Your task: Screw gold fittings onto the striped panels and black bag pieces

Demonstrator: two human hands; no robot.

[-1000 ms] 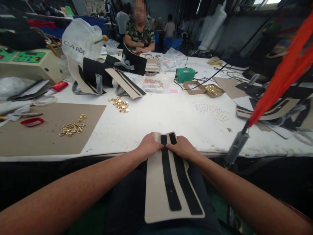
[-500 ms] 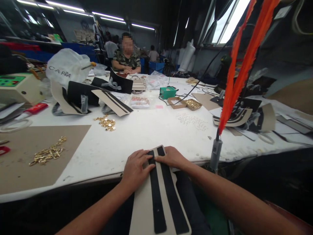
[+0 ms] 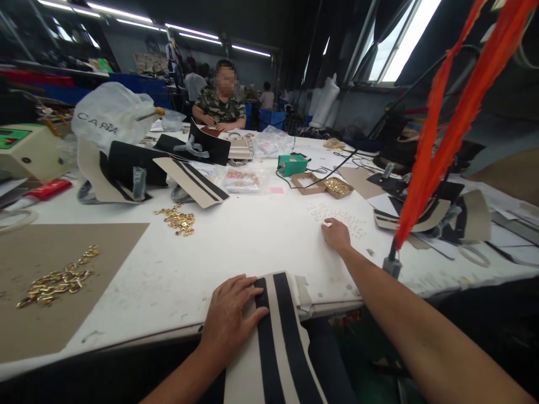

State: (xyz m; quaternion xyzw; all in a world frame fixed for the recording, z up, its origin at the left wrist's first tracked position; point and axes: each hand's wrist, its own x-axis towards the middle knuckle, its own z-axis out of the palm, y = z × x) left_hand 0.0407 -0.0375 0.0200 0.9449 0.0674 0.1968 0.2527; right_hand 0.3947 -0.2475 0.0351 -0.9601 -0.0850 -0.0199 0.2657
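A long beige panel point(image 3: 281, 336) with two black stripes lies across the front edge of the table, its far end on the tabletop. My left hand point(image 3: 231, 311) rests on that far end, fingers spread and lying flat, the thumb on one black stripe. Farther out, my right hand point(image 3: 337, 233) is at the near side of a scatter of tiny pale pieces point(image 3: 347, 220). Its fingers are curled, with thumb and index finger close together; whatever is between them is too small to make out.
Gold metal parts lie in a pile point(image 3: 179, 220) and on brown board point(image 3: 113, 252). Small cartons point(image 3: 309, 183) and a green box point(image 3: 292, 164) stand farther back. Striped panels point(image 3: 196, 182) lie at left. An orange strip point(image 3: 425, 163) hangs at right. A person point(image 3: 219, 104) sits opposite.
My right hand has left the striped panel and reached forward and right to the tiny pale pieces. My left hand stays on the panel. The view has shifted slightly.
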